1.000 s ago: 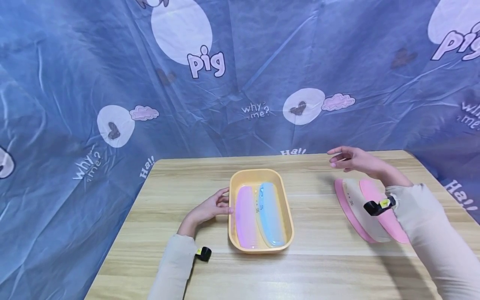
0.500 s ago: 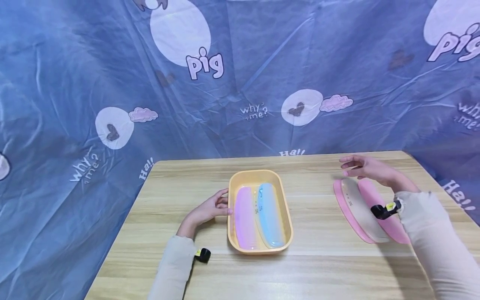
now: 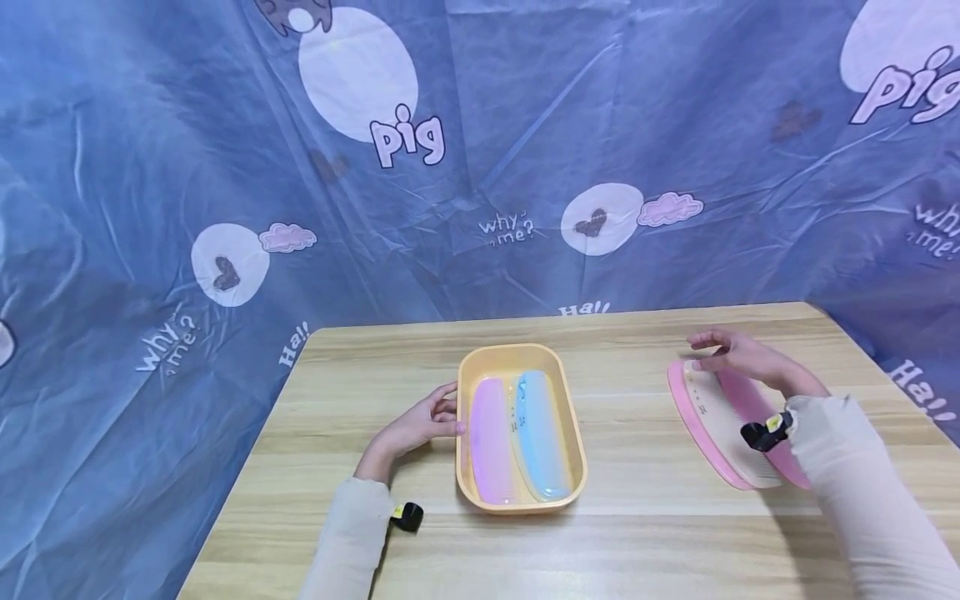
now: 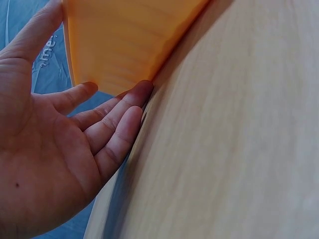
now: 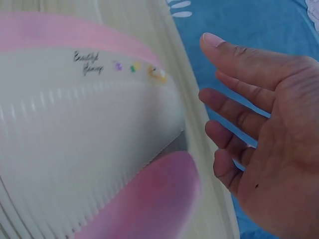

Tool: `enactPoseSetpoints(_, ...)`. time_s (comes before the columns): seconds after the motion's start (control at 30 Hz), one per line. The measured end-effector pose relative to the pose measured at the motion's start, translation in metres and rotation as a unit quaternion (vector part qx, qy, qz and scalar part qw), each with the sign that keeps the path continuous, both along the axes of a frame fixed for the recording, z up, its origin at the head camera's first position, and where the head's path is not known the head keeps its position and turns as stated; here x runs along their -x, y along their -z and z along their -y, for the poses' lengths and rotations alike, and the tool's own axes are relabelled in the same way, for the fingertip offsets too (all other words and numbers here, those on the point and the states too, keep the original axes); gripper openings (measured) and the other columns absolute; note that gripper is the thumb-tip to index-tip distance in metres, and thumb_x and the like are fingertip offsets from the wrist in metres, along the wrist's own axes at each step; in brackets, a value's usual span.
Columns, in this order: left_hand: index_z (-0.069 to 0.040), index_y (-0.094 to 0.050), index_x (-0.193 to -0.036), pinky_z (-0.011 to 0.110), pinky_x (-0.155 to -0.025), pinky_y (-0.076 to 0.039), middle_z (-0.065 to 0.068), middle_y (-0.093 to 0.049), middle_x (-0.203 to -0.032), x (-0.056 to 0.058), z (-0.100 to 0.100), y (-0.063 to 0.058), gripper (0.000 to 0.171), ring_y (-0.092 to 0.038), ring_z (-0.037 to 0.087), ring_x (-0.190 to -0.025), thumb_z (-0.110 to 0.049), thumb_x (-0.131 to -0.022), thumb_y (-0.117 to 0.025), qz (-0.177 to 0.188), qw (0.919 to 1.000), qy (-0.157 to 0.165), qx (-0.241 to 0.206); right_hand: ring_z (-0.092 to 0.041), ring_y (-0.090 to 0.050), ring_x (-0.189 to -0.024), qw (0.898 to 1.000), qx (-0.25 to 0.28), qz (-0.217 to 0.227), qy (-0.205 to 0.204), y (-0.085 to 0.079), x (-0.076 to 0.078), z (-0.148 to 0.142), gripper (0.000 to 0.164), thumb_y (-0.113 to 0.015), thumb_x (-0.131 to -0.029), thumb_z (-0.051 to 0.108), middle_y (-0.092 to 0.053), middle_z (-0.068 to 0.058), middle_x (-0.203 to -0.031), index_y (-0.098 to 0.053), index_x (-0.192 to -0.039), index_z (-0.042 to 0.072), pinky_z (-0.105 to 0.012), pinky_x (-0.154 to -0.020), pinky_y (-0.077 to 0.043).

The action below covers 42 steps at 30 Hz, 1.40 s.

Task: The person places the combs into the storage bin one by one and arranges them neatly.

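The work looked partway along. Nearest you on the counter (image 3: pixel 637 550), your left hand (image 3: pixel 420 423) rested against the tray (image 3: pixel 516 507) in a wide, slack grip, touching it at the side. In the tray lay the purple comb (image 3: pixel 489 442) and the blue comb (image 3: pixel 543 442), so that much seemed done. Well to the right of the tray, the white comb (image 3: pixel 723 429) and the pink comb (image 3: pixel 741 400) lay out on the counter — those seemed left. Your right hand (image 3: pixel 742 357) hung near the far end of the white comb, its grip wide and holding nothing.

The tray was yellow, with rounded corners. Its two combs lay lengthwise, side by side; a yellow strip (image 3: pixel 514 408) showed between them, and I couldn't tell whether it belonged to another comb. The white comb bore small printed writing and coloured motifs toward its far end, and the pink comb lay close along its toothed side. A pink edge (image 3: pixel 695 425) curved along its other side — a further comb or not, I couldn't tell. Behind everything hung the blue cloth (image 3: pixel 457 250).
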<state>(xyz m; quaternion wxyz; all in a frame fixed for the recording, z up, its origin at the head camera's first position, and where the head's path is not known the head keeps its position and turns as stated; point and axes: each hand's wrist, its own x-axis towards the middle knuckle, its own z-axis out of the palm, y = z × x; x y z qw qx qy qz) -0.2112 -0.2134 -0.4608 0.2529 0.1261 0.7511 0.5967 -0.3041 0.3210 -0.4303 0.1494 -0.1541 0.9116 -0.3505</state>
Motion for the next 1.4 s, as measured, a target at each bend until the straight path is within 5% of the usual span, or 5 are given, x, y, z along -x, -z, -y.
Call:
enactPoseSetpoints(0.27, -0.007, -0.012, -0.155, 0.047, -0.113, -0.036, 0.028, -0.038, -0.147, 0.000, 0.000, 0.001, 0.094, -0.047, 0.037, -0.129, -0.026, -0.086, -0.073, -0.002, 1.0000, 0.000, -0.001, -0.038, -0.051, -0.118, 1.000, -0.013, 0.004, -0.007, 0.007, 0.002, 0.000, 0.058, -0.068, -0.089, 0.025, -0.053, -0.031, -0.132, -0.047, -0.132, -0.008, -0.012, -0.078, -0.041)
enactPoseSetpoints(0.6, -0.003, -0.012, -0.154, 0.042, -0.109, -0.042, 0.030, -0.040, -0.144, 0.000, 0.000, 0.004, 0.092, -0.053, 0.033, -0.124, -0.024, -0.087, -0.072, -0.012, 0.9999, 0.001, 0.002, 0.001, -0.050, -0.100, 1.000, -0.016, 0.003, -0.017, 0.015, 0.002, -0.002, 0.061, -0.070, -0.087, 0.021, -0.054, -0.031, -0.129, -0.047, -0.133, -0.011, -0.010, -0.077, -0.041)
enactPoseSetpoints(0.87, -0.005, -0.013, -0.154, 0.046, -0.112, -0.037, 0.028, -0.039, -0.146, -0.002, -0.001, 0.003, 0.091, -0.048, 0.037, -0.128, -0.023, -0.087, -0.072, -0.013, 0.9999, -0.001, 0.007, -0.041, -0.049, -0.121, 0.999, -0.036, 0.012, -0.031, 0.019, 0.004, -0.001, 0.059, -0.069, -0.088, 0.021, -0.052, -0.034, -0.131, -0.049, -0.131, -0.012, -0.011, -0.079, -0.040)
enactPoseSetpoints(0.97, -0.007, -0.013, -0.155, 0.047, -0.114, -0.035, 0.027, -0.037, -0.148, -0.002, -0.001, 0.002, 0.091, -0.045, 0.038, -0.131, -0.022, -0.087, -0.072, -0.011, 0.9999, -0.001, 0.002, -0.047, -0.045, -0.123, 0.998, -0.044, 0.022, -0.034, 0.019, 0.003, 0.000, 0.058, -0.068, -0.088, 0.022, -0.050, -0.035, -0.132, -0.049, -0.131, -0.013, -0.014, -0.081, -0.040)
enactPoseSetpoints(1.4, -0.008, -0.015, -0.154, 0.049, -0.114, -0.034, 0.027, -0.034, -0.150, -0.006, 0.001, 0.002, 0.093, -0.044, 0.040, -0.132, -0.026, -0.085, -0.074, -0.008, 0.9999, -0.005, 0.005, -0.005, -0.054, -0.081, 0.998, -0.032, 0.047, -0.023, 0.016, -0.007, 0.004, 0.053, -0.069, -0.087, 0.020, -0.062, -0.021, -0.113, -0.052, -0.127, -0.011, -0.019, -0.070, -0.047)
